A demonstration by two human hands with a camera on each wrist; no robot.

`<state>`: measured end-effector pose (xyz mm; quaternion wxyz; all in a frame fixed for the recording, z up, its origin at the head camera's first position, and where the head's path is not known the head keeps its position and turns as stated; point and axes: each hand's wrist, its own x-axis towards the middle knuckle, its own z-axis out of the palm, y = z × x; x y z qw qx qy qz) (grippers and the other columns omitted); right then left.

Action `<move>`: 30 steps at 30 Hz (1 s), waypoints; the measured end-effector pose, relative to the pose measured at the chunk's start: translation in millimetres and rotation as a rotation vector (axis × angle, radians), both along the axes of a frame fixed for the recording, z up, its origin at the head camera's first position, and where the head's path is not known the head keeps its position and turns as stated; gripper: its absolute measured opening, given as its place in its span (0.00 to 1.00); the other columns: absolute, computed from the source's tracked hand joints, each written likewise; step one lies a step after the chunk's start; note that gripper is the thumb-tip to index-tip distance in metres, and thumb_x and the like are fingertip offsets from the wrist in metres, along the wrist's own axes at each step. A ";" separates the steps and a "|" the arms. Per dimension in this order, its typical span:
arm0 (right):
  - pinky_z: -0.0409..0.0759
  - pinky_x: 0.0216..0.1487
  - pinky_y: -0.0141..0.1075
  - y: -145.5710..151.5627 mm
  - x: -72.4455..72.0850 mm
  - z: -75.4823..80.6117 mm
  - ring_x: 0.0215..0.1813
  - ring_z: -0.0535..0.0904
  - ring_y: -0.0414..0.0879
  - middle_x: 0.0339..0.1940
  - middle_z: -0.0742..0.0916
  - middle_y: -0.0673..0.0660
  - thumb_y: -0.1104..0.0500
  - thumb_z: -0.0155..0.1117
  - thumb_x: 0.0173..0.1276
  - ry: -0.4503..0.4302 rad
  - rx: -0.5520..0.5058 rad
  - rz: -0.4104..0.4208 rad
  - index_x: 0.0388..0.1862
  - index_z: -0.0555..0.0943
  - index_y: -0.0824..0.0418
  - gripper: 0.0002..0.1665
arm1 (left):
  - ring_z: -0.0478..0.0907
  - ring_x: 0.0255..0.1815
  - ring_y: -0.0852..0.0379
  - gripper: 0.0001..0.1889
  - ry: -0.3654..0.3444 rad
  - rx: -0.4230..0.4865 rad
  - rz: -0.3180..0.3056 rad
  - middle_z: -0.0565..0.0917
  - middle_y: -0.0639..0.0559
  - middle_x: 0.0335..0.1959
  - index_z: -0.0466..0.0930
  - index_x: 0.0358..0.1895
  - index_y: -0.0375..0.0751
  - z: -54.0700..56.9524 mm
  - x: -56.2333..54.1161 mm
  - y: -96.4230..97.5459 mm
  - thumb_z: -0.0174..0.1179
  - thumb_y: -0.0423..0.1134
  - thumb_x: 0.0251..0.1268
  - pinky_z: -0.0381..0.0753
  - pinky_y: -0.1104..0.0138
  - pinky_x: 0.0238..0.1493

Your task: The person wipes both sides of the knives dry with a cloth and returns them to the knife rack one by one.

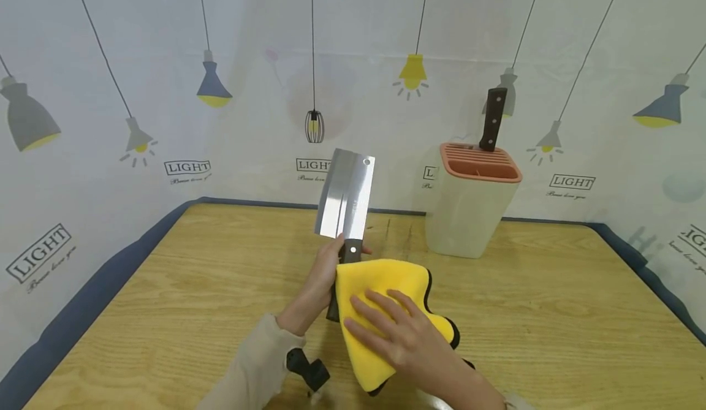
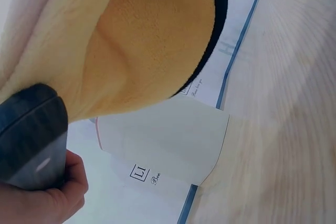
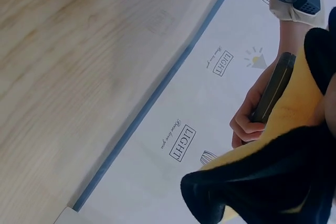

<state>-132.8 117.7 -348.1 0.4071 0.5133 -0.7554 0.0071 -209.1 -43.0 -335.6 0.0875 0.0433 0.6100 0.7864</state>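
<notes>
A cleaver [image 1: 346, 195] with a wide, shiny blade points up and away in the head view. My left hand [image 1: 322, 275] grips it by its dark riveted handle [image 1: 353, 250], whose butt end shows below the hand. Against the handle lies a yellow cloth [image 1: 386, 275] with black edging, covering part of it. My right hand [image 1: 405, 342] holds this cloth, its fingers spread over the top and its thumb hidden. In the right wrist view, the left hand's fingers [image 3: 247, 121] curl round the handle, with the cloth [image 3: 294, 98] beside it.
Toward the back right of the wooden table [image 1: 193, 287] stands a white knife block [image 1: 463, 214] with an orange slotted top. A dark-handled knife [image 1: 493, 119] stands upright in it. A white backdrop [image 1: 254, 79] printed with lamps rises behind the table's blue-trimmed edge.
</notes>
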 end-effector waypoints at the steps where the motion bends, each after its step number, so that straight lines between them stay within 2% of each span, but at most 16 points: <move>1: 0.73 0.48 0.45 -0.3 0.6 0.3 0.53 0.74 0.54 0.53 0.78 0.58 0.66 0.23 0.74 0.003 0.004 0.002 0.51 0.75 0.56 0.28 | 0.73 0.19 0.64 0.24 0.004 -0.008 -0.004 0.77 0.51 0.24 0.72 0.42 0.27 0.0 -0.1 -0.6 0.28 0.44 0.72 0.75 0.73 0.22; 4: 0.73 0.48 0.45 -1.6 1.3 1.1 0.53 0.74 0.54 0.53 0.78 0.57 0.66 0.24 0.74 0.020 0.011 0.000 0.50 0.76 0.55 0.28 | 0.71 0.17 0.64 0.25 0.004 -0.022 -0.014 0.74 0.52 0.21 0.70 0.43 0.25 -0.1 0.0 -2.1 0.26 0.42 0.71 0.73 0.73 0.21; 10: 0.73 0.48 0.46 -2.8 0.2 2.9 0.53 0.73 0.54 0.53 0.78 0.57 0.66 0.23 0.74 0.039 0.037 -0.035 0.50 0.77 0.54 0.30 | 0.75 0.21 0.63 0.22 -0.031 -0.006 0.002 0.77 0.49 0.30 0.67 0.49 0.29 -0.5 1.5 -2.6 0.28 0.43 0.70 0.76 0.73 0.24; 14: 0.73 0.48 0.46 -2.3 -1.3 5.4 0.55 0.72 0.53 0.54 0.77 0.56 0.67 0.40 0.65 0.019 0.072 -0.084 0.52 0.76 0.54 0.22 | 0.74 0.21 0.63 0.22 -0.058 -0.037 0.026 0.76 0.52 0.25 0.69 0.40 0.33 -1.3 4.5 -0.9 0.30 0.48 0.70 0.75 0.73 0.24; 18: 0.73 0.49 0.46 -1.7 -4.4 8.6 0.55 0.72 0.52 0.54 0.77 0.56 0.66 0.60 0.50 -0.013 0.093 -0.138 0.52 0.76 0.54 0.27 | 0.71 0.19 0.63 0.24 -0.086 -0.107 0.033 0.72 0.54 0.20 0.68 0.28 0.40 -2.3 8.7 2.0 0.28 0.53 0.69 0.73 0.72 0.22; 20: 0.73 0.48 0.46 -1.8 -6.6 9.9 0.54 0.72 0.52 0.54 0.78 0.55 0.65 0.65 0.46 -0.008 0.092 -0.159 0.52 0.77 0.54 0.29 | 0.72 0.19 0.63 0.26 -0.062 -0.136 0.015 0.72 0.54 0.19 0.67 0.26 0.41 -3.3 10.3 3.3 0.25 0.55 0.70 0.73 0.72 0.22; 23: 0.74 0.47 0.46 -2.6 -10.2 11.1 0.53 0.73 0.52 0.52 0.79 0.55 0.65 0.67 0.45 -0.003 0.080 -0.170 0.50 0.78 0.54 0.28 | 0.73 0.19 0.62 0.29 -0.013 -0.142 -0.012 0.73 0.53 0.20 0.67 0.26 0.40 -5.3 11.8 4.8 0.23 0.56 0.70 0.74 0.71 0.22; 26: 0.74 0.47 0.45 -2.9 -13.5 12.1 0.52 0.74 0.51 0.51 0.79 0.55 0.64 0.68 0.45 0.001 0.071 -0.182 0.49 0.78 0.53 0.28 | 0.73 0.19 0.62 0.29 0.027 -0.154 -0.015 0.73 0.53 0.21 0.67 0.29 0.40 -8.2 12.7 6.0 0.22 0.58 0.70 0.74 0.71 0.22; 30: 0.74 0.47 0.45 -2.2 -18.3 13.7 0.52 0.74 0.51 0.50 0.79 0.55 0.64 0.70 0.43 0.004 0.060 -0.200 0.49 0.78 0.53 0.29 | 0.74 0.19 0.62 0.29 0.031 -0.170 0.004 0.74 0.53 0.21 0.68 0.31 0.38 -11.0 13.5 8.2 0.26 0.58 0.69 0.75 0.69 0.22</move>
